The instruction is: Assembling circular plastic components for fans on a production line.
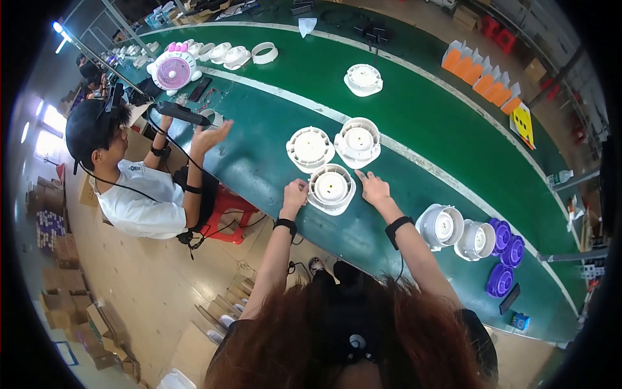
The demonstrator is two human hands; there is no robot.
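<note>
Three white round fan housings stand close together on the green table before me. The nearest housing (330, 188) sits between my hands, with a ribbed ring and a small dark centre. My left hand (295, 196) is closed, its bent fingers at that housing's left edge. On the other side, my right hand (375, 189) is open, index finger stretched toward the lower edge of the far right housing (357, 141). The far left housing (310, 149) has radial ribs and touches neither hand. Both my wrists wear black bands.
To my right stand two white cylindrical housings (440, 226) and several purple round parts (500, 280). Another white housing (363, 79) lies on the green belt (421, 97). A co-worker (139, 175) sits at left near a pink-and-white fan (173, 70). Orange-and-white boxes (483, 74) line the far side.
</note>
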